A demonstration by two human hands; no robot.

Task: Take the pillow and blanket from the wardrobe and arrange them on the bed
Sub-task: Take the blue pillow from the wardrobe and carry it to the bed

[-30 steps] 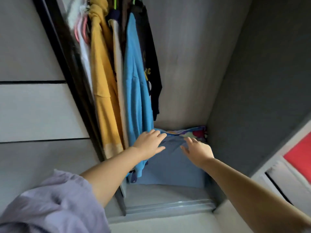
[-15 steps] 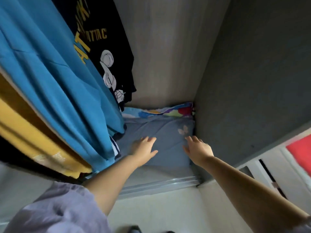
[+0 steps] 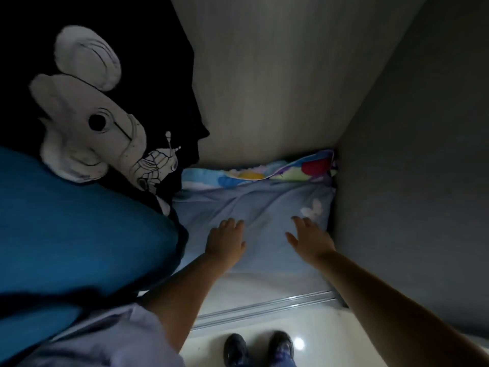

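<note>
A pale blue pillow (image 3: 259,205) with a small white butterfly print lies on the wardrobe floor, pressed into the right corner. Behind it, against the back wall, sits a folded colourful blanket (image 3: 264,174) with blue, yellow and red patches. My left hand (image 3: 226,241) rests flat on the pillow's left half, fingers spread. My right hand (image 3: 309,238) lies on the pillow's right half near the butterfly, fingers apart. Neither hand grips anything.
Hanging clothes crowd the left: a black shirt with a white cartoon print (image 3: 87,107) and a blue garment (image 3: 79,229). The grey wardrobe side wall (image 3: 412,181) stands close on the right. A sliding-door rail (image 3: 264,308) and my shoes (image 3: 259,348) are below.
The view has dropped lower and closer into the wardrobe, so the hanging clothes fill the left. Both hands stay on the pillow, spread slightly further apart.
</note>
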